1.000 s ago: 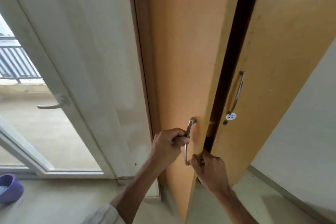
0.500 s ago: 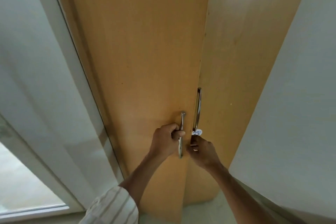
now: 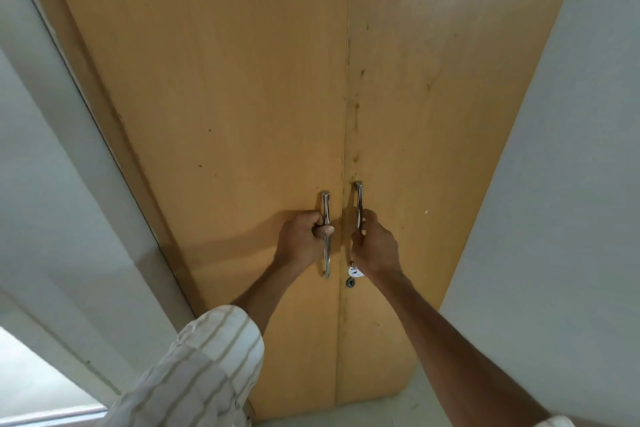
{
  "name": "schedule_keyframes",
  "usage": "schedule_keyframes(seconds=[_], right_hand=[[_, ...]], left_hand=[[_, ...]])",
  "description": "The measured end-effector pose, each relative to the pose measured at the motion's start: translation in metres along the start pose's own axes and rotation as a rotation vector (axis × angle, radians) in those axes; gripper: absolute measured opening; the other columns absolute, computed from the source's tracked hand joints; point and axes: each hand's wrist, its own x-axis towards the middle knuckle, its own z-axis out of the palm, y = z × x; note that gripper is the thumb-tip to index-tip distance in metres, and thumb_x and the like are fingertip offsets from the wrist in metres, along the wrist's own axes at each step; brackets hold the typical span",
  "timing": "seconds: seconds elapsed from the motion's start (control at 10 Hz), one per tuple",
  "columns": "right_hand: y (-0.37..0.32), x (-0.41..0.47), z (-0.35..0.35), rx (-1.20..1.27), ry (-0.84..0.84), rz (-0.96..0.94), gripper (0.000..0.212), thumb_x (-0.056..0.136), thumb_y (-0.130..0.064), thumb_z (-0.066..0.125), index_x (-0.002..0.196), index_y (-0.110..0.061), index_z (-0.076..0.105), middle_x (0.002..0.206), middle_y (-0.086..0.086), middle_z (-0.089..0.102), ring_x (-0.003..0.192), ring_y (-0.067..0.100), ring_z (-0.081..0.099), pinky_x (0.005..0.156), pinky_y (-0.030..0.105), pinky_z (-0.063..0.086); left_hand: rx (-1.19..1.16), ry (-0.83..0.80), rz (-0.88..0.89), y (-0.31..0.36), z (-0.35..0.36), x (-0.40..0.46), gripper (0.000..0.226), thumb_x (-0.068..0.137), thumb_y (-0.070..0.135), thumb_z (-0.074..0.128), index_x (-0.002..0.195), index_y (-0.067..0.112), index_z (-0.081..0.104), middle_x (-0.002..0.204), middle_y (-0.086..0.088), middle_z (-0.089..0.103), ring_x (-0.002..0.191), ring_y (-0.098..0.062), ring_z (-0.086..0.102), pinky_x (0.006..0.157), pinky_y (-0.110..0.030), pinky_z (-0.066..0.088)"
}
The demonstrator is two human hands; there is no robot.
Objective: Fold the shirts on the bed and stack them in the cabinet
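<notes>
Pale walls flank the wooden cabinet (image 3: 242, 97), dead ahead of you. Nearest: your striped sleeve (image 3: 207, 367). Left hand (image 3: 303, 241) has fingers curled round the left door handle (image 3: 326, 232); right hand (image 3: 375, 246) wraps the right door handle (image 3: 358, 199). Doors meet flush, white tag (image 3: 356, 273) and keyhole (image 3: 350, 283) below. No shirts visible.
</notes>
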Motion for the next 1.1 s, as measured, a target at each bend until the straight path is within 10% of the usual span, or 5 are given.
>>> schedule_keyframes(seconds=[0.3,0.7,1.1], right_hand=[[0.005,0.005,0.016,-0.020,0.164,0.009,0.029,0.099,-0.009,0.047,0.125,-0.009,0.061,0.091,0.011,0.074,0.069,0.032,0.068,0.065,0.036,0.052],[-0.022,-0.010,0.044,-0.052,0.320,0.212,0.043,0.097,-0.012,0.051,0.136,-0.027,0.054,0.120,-0.016,0.067,0.069,0.015,0.071,0.064,0.026,0.052],[-0.042,-0.189,0.052,0.021,0.360,0.902,0.049,0.094,-0.023,0.056,0.141,-0.030,0.051,0.136,-0.005,0.060,0.102,0.010,0.062,0.094,0.033,0.053]], left_hand=[[-0.060,-0.063,0.045,-0.012,0.001,0.022,0.037,0.093,0.018,0.068,0.062,0.018,0.048,0.055,0.006,0.050,0.051,-0.015,0.049,0.055,-0.041,0.053],[-0.080,-0.136,0.304,-0.039,-0.006,0.035,0.030,0.092,0.031,0.067,0.068,0.021,0.053,0.059,0.004,0.063,0.052,-0.011,0.056,0.054,-0.028,0.043],[-0.168,-0.515,0.119,-0.088,-0.026,0.020,0.025,0.089,0.022,0.063,0.111,0.012,0.070,0.109,-0.006,0.074,0.100,-0.021,0.068,0.083,-0.030,0.050]])
